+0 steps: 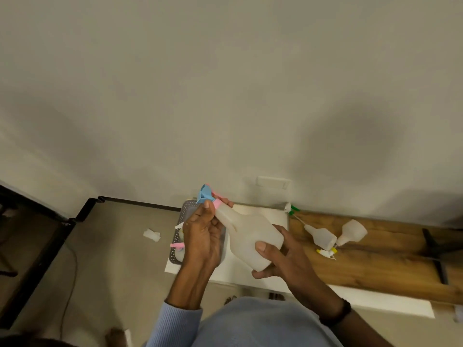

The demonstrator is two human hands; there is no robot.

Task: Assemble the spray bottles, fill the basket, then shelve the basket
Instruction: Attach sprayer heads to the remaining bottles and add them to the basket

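Note:
I hold a translucent white spray bottle (250, 236) tilted in the air above the white table. My right hand (278, 259) grips its body near the base. My left hand (203, 231) pinches the pink collar of the blue and pink spray head (209, 195) at the neck. Behind my left hand lies a grey perforated basket (186, 209) with a pink-triggered sprayer part (176, 245) showing inside it. On the wooden top to the right lie two more white bottles (322, 236) (353, 231), a green spray head (292, 210) and a yellow spray head (325, 252).
The white table (263, 214) meets a wooden bench top (388, 256) on the right, against the wall. A black shelf frame (37, 236) stands at the left. A crumpled white scrap (151, 235) lies on the floor. A cable runs along the floor at the left.

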